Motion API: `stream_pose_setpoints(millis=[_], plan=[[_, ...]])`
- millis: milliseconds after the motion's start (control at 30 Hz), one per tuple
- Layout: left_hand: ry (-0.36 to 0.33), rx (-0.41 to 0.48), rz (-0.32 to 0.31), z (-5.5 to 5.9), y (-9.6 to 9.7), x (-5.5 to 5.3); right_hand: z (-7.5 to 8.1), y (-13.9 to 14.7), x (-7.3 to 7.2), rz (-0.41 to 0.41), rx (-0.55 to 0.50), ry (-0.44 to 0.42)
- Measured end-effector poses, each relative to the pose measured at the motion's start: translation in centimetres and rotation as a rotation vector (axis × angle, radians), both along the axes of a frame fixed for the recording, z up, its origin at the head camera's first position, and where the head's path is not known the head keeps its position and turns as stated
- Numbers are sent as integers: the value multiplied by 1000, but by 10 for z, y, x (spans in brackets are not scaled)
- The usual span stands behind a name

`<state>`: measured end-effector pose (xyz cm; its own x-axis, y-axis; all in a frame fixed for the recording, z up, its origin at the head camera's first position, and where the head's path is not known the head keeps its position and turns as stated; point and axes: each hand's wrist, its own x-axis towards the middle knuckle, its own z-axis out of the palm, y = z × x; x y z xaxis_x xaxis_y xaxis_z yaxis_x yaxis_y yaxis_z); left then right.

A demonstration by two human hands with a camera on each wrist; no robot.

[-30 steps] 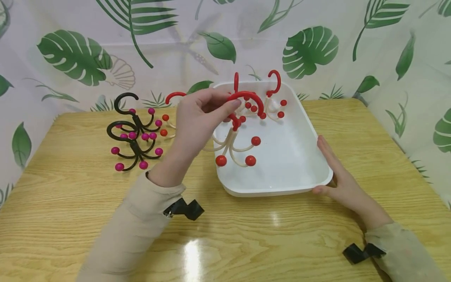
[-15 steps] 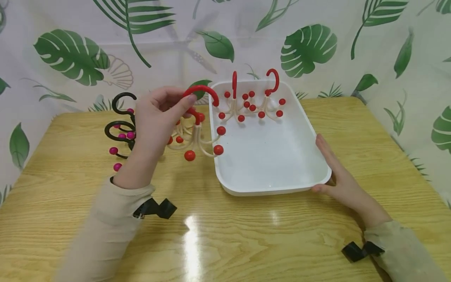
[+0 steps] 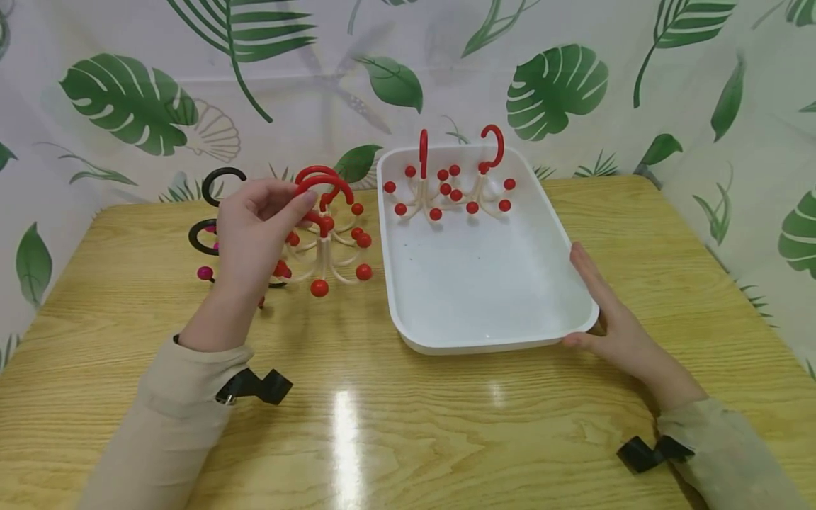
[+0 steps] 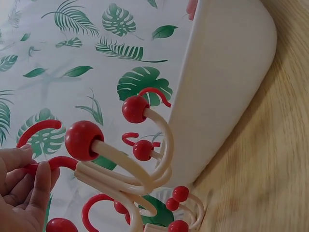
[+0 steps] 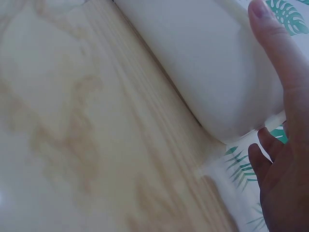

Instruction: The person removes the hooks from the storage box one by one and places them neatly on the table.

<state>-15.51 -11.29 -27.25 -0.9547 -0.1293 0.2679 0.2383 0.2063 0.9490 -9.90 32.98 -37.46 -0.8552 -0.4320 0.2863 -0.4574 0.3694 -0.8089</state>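
Observation:
My left hand [image 3: 245,237] pinches the red hook of a multi-arm hanger [image 3: 324,249] with cream arms and red ball tips. That hanger stands upright left of the white tray [image 3: 478,283], overlapping a matching red hanger [image 3: 312,170] just behind it. In the left wrist view, thumb and fingers close round the hook of the held hanger [image 4: 113,176]. My right hand [image 3: 612,329] rests at the tray's near right corner, thumb on the front wall and straight fingers along the right side. Two more red hangers [image 3: 423,195] stand at the tray's far end.
Two black hangers [image 3: 197,237] with pink balls stand on the wooden table [image 3: 478,425] at the left, partly hidden by my left hand. Behind the table hangs a leaf-patterned cloth [image 3: 446,85].
My left hand has carried the red hanger from over the tray leftward and down, to just in front of the other red hanger. My right hand has stayed at the tray corner.

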Motion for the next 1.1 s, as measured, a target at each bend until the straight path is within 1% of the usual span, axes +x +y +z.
stream_pose_setpoints(millis=[133, 300, 367, 467, 633, 767, 900, 1033, 1100], plan=[[-47, -31, 13, -6, -3, -1, 0, 0, 0, -6, -1, -11], [-88, -11, 7, -14, -6, -3, 0, -1, 0, -2, -6, -10], [-89, 2, 5, -16, -6, -3, 0, -1, 0, -4, -4, -8], [-87, -2, 10, -17, -7, -2, 0, -1, 0, -13, 6, -1], [-107, -18, 16, -21, -7, -1, 0, 0, 0, -23, 12, 0], [-89, -22, 12, -25, -7, -1, 0, 0, 0, -20, 14, 13], [-85, 10, 19, -29, -8, -1, 0, 0, 0, -15, 14, 26], [-84, 48, 23, -31, -9, -1, 0, 0, 0, -18, 12, 20], [-81, 53, 28, -32, -9, -1, 0, 0, 0, -20, 13, 19]])
